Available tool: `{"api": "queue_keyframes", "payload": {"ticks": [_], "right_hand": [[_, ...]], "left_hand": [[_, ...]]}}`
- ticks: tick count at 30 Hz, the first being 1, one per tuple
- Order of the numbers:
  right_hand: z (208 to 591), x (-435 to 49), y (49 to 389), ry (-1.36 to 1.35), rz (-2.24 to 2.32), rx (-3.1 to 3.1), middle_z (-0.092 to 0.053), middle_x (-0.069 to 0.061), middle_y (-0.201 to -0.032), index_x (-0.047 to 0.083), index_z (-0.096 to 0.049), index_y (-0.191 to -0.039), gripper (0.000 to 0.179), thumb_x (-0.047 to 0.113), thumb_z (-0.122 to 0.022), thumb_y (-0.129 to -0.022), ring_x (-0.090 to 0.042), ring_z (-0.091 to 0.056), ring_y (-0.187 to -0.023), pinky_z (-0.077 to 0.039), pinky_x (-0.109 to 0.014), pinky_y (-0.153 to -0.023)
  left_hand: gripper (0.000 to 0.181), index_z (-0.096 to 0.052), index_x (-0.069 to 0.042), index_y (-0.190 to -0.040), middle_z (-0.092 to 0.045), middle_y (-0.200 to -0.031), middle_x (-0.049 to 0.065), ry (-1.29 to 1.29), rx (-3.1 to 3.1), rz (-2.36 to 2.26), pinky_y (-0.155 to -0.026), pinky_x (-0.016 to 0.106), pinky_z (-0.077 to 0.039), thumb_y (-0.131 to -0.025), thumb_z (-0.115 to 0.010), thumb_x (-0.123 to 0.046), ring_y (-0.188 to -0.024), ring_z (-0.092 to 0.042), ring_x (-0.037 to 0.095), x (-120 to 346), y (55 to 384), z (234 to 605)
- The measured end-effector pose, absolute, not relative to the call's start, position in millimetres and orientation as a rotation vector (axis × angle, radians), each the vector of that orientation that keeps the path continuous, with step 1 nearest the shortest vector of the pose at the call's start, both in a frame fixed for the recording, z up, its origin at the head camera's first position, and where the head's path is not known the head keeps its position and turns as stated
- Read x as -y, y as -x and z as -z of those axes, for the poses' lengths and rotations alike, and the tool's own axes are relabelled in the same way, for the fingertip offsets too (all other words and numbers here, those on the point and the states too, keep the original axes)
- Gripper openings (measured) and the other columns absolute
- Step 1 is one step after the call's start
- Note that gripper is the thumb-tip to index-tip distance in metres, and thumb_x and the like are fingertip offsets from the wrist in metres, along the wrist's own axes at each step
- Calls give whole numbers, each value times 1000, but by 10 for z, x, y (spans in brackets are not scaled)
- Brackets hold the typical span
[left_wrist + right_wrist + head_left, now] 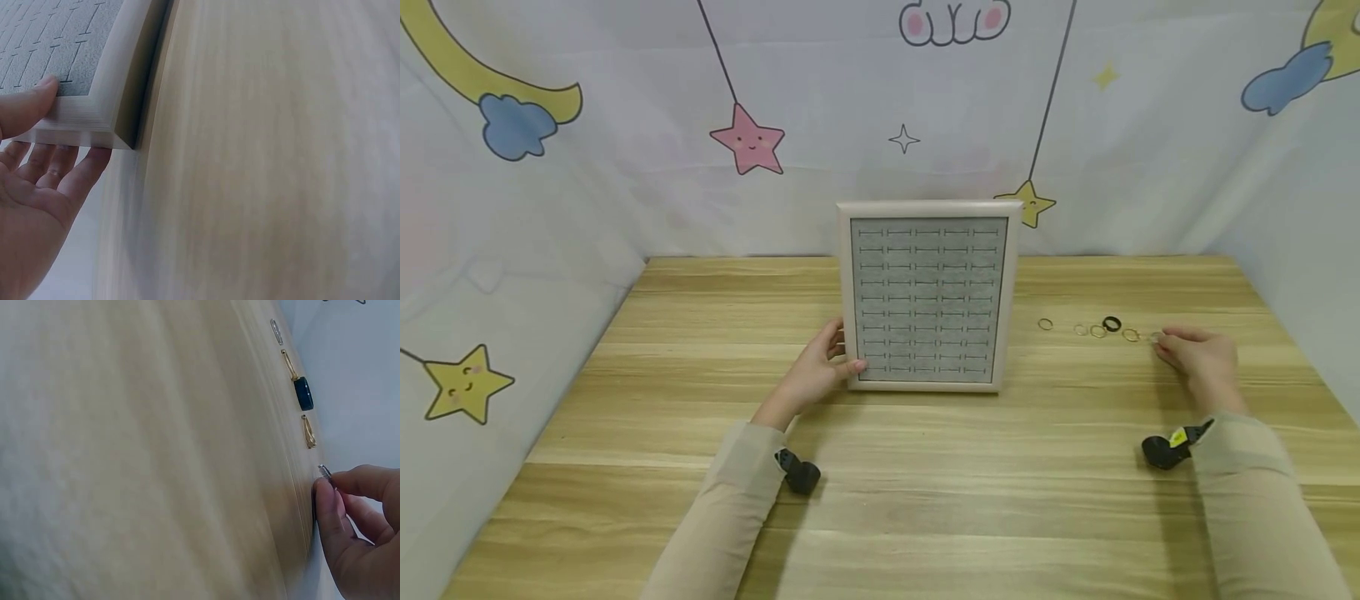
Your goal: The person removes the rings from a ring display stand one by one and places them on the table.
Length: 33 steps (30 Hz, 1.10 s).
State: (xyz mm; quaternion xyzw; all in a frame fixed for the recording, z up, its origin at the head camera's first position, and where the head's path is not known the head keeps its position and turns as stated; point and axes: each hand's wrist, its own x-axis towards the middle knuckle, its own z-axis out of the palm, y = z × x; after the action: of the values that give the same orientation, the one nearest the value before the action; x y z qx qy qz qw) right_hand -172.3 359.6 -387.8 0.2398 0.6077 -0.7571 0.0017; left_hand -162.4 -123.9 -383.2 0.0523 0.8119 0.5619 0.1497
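A white-framed display board point(1011, 300) stands leaning slightly back on the table, its grey panel point(927, 292) cut with rows of short slots. My left hand point(811, 375) grips its lower left edge, thumb on the front and fingers behind. In the right wrist view my right hand point(365, 519) pinches a silver ring point(324, 472) between thumb and index finger, at the table surface. Beside it, a row of rings runs leftward: a gold ring point(308, 432), a black ring point(304, 394), another gold ring point(288, 362) and a silver-looking ring point(276, 331).
One thin ring point(1046, 329) lies apart, nearest the board's right side. The wood-grain table point(925, 500) reaches back to a white curtain point(820, 67) printed with stars and clouds. A small black camera sits on each sleeve cuff.
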Motion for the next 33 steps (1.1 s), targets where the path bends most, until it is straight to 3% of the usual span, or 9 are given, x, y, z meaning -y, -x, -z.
{"api": "queue_keyframes", "payload": {"ticks": [18,33], "right_hand": [[3871,-3645,1769,-767,2191,-2034,-63,11,-59,22,-66,-57,46,-7,-51,-89,1,-64,-54,-54,-11,-58],[3907,-3651,1737,-701,2177,-2072,-64,12,-64,23,-66,-65,38,0,-52,-91,3,-64,-61,-54,-10,-62]], "left_hand": [[72,-22,-4,-149,-41,-142,24,-209,-2345,-1624,-111,49,-37,-89,-62,-1,-136,-38,40,1250,1668,3882],[72,-23,-9,-150,-39,-146,21,-157,-2335,-1629,-113,50,-35,-90,-62,-2,-139,-35,39,1241,1634,3866]]}}
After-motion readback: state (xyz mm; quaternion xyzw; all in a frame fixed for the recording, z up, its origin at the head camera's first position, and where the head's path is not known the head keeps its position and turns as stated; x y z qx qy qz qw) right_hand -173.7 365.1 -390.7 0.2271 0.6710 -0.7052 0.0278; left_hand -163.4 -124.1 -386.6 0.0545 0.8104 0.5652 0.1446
